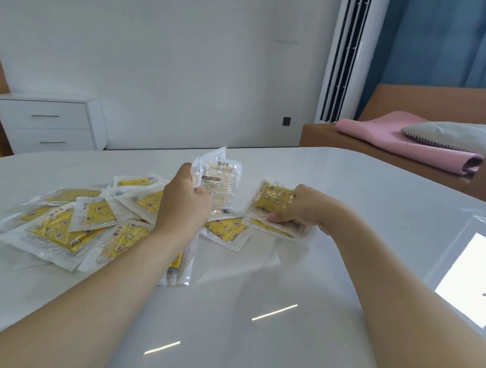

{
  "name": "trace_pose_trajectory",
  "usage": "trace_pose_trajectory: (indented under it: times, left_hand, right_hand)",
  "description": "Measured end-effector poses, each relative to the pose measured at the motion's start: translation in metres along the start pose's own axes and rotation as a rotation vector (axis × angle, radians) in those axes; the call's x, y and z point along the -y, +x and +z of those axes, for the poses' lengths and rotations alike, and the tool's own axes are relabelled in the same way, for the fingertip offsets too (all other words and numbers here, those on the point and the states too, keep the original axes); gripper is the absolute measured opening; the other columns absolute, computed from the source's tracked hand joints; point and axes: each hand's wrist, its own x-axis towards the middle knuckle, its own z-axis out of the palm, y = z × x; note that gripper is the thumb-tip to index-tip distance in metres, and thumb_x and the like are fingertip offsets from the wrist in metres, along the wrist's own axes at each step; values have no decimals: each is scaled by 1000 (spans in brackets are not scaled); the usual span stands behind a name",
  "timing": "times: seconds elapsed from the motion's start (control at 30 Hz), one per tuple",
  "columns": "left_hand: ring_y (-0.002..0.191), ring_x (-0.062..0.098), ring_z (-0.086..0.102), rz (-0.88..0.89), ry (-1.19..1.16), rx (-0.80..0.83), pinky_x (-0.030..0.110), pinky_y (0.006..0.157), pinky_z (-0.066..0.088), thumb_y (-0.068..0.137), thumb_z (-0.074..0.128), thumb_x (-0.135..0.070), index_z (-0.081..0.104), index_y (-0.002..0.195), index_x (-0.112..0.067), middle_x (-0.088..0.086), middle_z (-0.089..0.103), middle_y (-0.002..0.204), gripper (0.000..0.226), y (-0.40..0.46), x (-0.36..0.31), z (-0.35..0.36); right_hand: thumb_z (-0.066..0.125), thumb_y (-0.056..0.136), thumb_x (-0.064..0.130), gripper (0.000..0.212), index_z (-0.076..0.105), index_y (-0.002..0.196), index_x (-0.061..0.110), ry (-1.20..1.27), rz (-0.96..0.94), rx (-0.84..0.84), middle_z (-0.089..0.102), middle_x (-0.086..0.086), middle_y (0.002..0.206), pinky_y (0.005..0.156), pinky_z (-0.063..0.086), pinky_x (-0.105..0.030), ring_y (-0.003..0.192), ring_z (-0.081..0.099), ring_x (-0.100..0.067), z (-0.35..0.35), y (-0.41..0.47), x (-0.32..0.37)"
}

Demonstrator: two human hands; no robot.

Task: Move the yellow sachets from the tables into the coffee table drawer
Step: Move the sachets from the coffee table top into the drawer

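Several yellow sachets in clear wrappers lie heaped on the glossy white table, mostly left of centre. My left hand holds a small upright stack of sachets, their printed white backs facing me. My right hand grips a yellow sachet lifted at a tilt, its fingers pressing on more sachets beneath it. One more sachet lies flat between my two hands. No coffee table drawer is in view.
A white two-drawer cabinet stands against the wall at the back left. At the right stand a brown sofa with a pink mat and a pillow, a tall white air conditioner and blue curtains.
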Motion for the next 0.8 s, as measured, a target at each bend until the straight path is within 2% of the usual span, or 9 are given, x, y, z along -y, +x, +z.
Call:
trace_pose_trajectory:
  times: [0.1, 0.2, 0.27, 0.33, 0.4, 0.53, 0.63, 0.7, 0.8]
  left_hand:
    - [65, 15, 52, 38, 1, -4, 28, 53, 40, 92, 41, -2, 51, 110, -16, 5, 59, 86, 25, -3, -3, -2]
    - [66, 21, 53, 94, -28, -4, 28, 54, 40, 93, 40, -2, 49, 111, -18, 4, 57, 81, 26, -6, -9, -7]
    - [63, 17, 51, 107, -69, -4, 27, 53, 39, 93, 40, -2, 49, 107, -19, -1, 54, 76, 24, -8, -20, -13]
    - [68, 12, 55, 114, -154, -2, 23, 57, 43, 92, 41, -3, 51, 109, -20, -5, 57, 80, 27, -13, -34, -20]
    - [76, 10, 58, 88, -273, 25, 21, 65, 47, 91, 44, -4, 54, 112, -22, -9, 60, 87, 30, -21, -50, -24]
    - [84, 19, 67, -35, -562, 110, 38, 80, 58, 84, 51, -1, 61, 104, -27, -4, 69, 93, 35, -56, -98, -38]
    - [91, 20, 72, -135, -745, 268, 43, 79, 59, 84, 55, 6, 65, 105, -21, 0, 74, 99, 36, -99, -131, -52]
    - [92, 22, 72, -168, -769, 378, 44, 82, 59, 84, 59, 7, 65, 104, -16, 3, 75, 99, 31, -134, -145, -57]
    - [94, 27, 70, -172, -626, 440, 44, 86, 57, 86, 64, 1, 60, 90, -23, 0, 73, 90, 25, -188, -156, -57]
  right_hand:
    - [81, 75, 40, 53, 46, 106, 15, 268, 11, -153, 59, -4, 98, 79, 52, -39, 89, 61, -24, 14, -8, -8]
    - [67, 88, 34, 33, 45, 110, 21, 514, -31, -379, 63, -3, 104, 81, 53, -38, 89, 63, -21, 27, -28, -13]
    - [64, 92, 28, 27, 49, 113, 20, 711, 12, -435, 65, -4, 104, 76, 54, -36, 84, 64, -18, 25, -51, -20]
    - [65, 92, 23, 22, 54, 110, 18, 863, 95, -436, 66, -4, 99, 69, 55, -33, 80, 66, -19, 17, -82, -30]
    - [68, 90, 18, 20, 58, 107, 16, 929, 142, -412, 69, -6, 96, 68, 57, -36, 80, 68, -22, 5, -118, -42]
    - [70, 89, 11, 19, 62, 106, 10, 972, 116, -441, 72, -9, 96, 69, 55, -36, 83, 69, -24, -29, -200, -64]
    - [66, 91, 7, 27, 60, 117, 5, 1159, 151, -446, 72, -15, 108, 84, 57, -49, 97, 70, -33, -50, -255, -86]
    - [62, 92, 4, 34, 55, 126, 3, 1267, 221, -424, 69, -19, 113, 73, 59, -50, 95, 71, -34, -58, -286, -104]
    - [60, 93, 1, 33, 54, 125, -4, 1275, 331, -393, 70, -22, 105, 53, 58, -40, 72, 74, -29, -58, -319, -130]
